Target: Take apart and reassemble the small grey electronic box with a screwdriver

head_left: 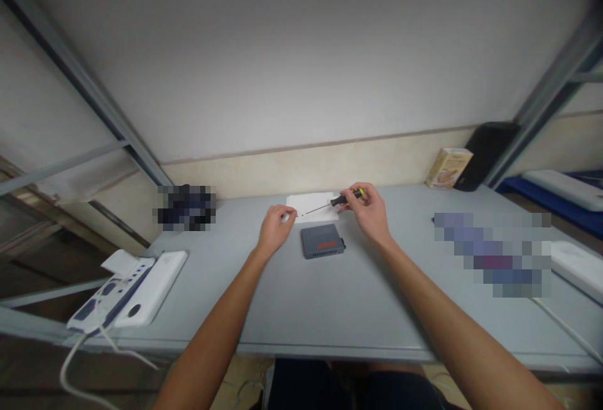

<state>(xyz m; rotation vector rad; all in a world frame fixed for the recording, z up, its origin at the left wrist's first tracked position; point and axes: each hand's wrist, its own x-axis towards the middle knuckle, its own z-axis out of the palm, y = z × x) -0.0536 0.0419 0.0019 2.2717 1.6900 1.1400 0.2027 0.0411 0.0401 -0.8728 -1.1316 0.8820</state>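
Observation:
My right hand (370, 209) grips a screwdriver (340, 199) with a black and yellow handle, its thin shaft pointing left and slightly down. Below the shaft lies a sheet of white paper (306, 199). Near the screwdriver's tip are tiny dark specks, too small to name for certain. My left hand (277, 229) is at the paper's left edge, thumb and fingertips pinched together; what they hold, if anything, is too small to make out. Just in front of the paper, between my forearms, sits a dark grey box-shaped device (323, 240) with red lettering and a slotted side.
At the left edge a power strip (113, 294) with cables lies beside a white flat case (157, 287). A yellow box (450, 168) and a black upright object (487, 156) stand at the back right. Blurred-out items lie on both sides of the grey table (330, 316).

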